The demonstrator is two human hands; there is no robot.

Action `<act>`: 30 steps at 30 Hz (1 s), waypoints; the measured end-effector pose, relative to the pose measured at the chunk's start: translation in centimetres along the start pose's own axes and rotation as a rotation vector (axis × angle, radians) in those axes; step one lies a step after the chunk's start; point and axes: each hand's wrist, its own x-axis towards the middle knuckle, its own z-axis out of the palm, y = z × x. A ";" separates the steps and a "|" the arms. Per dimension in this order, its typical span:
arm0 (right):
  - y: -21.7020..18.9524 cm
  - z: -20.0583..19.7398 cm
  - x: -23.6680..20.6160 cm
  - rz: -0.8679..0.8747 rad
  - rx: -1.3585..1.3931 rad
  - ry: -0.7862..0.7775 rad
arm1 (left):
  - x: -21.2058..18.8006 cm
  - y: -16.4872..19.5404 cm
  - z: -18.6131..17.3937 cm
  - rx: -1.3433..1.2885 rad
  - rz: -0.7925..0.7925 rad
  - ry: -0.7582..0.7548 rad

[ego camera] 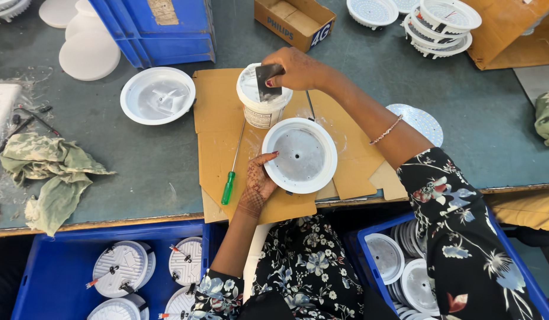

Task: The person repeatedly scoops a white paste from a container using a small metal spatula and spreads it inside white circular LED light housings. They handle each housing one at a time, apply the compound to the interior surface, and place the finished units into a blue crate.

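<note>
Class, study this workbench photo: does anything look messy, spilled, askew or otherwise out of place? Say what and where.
A crumpled green rag sprawls at the bench's left edge, with scattered debris beside it. White smears mark the cardboard mat near the white tub, where the right hand holds a scraper. Nothing looks broken.

Bare table [476, 112] right — screwdriver [233, 172], tub [261, 106] crowd left

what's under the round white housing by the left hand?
The round white housing lies on brown cardboard over the grey table. The cardboard directly beneath it is covered, so anything there can't be seen.
</note>
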 end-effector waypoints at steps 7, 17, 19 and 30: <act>-1.2 1.9 -0.3 -0.080 -0.047 0.178 | -0.9 0.5 0.8 0.011 0.005 -0.018; -2.1 3.3 -0.3 0.067 -0.120 0.188 | -1.8 0.8 1.2 -0.014 -0.021 -0.023; -2.0 3.9 0.0 0.108 -0.096 0.248 | -1.8 0.7 1.0 -0.014 -0.019 -0.026; -2.4 4.0 -0.8 0.436 0.621 0.405 | -1.8 -0.1 0.5 -0.026 -0.003 -0.017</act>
